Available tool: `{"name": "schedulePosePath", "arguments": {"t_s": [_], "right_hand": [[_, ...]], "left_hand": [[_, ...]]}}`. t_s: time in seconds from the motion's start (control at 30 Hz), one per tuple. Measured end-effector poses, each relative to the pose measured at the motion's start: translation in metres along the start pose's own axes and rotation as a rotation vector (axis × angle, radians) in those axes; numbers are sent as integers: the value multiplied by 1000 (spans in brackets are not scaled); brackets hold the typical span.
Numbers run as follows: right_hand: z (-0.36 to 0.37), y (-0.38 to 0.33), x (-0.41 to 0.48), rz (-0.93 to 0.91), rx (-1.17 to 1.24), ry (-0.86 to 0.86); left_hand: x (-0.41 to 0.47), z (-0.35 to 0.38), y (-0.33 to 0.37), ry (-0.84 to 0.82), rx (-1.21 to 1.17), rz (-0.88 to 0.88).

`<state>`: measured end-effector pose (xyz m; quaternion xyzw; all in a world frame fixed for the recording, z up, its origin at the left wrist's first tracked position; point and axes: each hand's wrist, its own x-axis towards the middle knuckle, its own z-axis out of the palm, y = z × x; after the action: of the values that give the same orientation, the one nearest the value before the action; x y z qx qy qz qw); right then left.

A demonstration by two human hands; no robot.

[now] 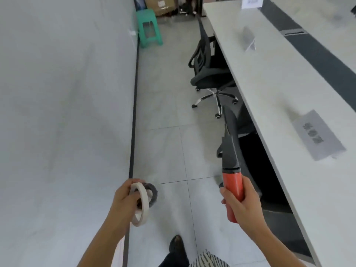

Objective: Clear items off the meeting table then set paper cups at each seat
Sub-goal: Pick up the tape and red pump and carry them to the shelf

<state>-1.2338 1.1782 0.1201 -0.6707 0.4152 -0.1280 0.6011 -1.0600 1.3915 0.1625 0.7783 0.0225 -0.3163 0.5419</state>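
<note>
My left hand [125, 199] grips two tape rolls, a beige one [140, 205] and a black one [151, 193] behind it. My right hand [242, 203] holds an orange-handled tool [233, 187] by its handle, with its long black upper part [230, 143] pointing away from me. Both hands are over the floor, left of the white meeting table [269, 97]. On the table lie a grey name card [317, 135] nearby and a clear card stand [249, 40] farther along.
A white wall [67, 93] runs along the left. A black office chair [210, 74] stands at the table edge ahead. A green plastic stool [149, 27] and cardboard boxes [159, 4] sit at the far end of the tiled aisle. My shoe [176, 245] shows below.
</note>
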Motion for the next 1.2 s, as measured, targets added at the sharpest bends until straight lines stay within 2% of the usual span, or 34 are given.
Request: {"name": "schedulePosePath", "arguments": {"t_s": [0.1, 0.2, 0.53, 0.7, 0.8, 1.0, 1.2], "right_hand": [[53, -42, 35, -52, -6, -38], [87, -80, 72, -91, 1, -43], [152, -166, 273, -124, -99, -23], [199, -237, 391, -144, -122, -100], [231, -279, 451, -176, -189, -216], [273, -328, 578, -162, -302, -324], [315, -374, 723, -121, -407, -218]], "left_hand": [[44, -42, 23, 74, 3, 22], [88, -64, 53, 77, -8, 54], [264, -80, 177, 112, -23, 203], [361, -94, 261, 148, 5, 250], [417, -104, 298, 161, 33, 266], [536, -119, 349, 88, 19, 179], [702, -131, 427, -21, 147, 178]]}}
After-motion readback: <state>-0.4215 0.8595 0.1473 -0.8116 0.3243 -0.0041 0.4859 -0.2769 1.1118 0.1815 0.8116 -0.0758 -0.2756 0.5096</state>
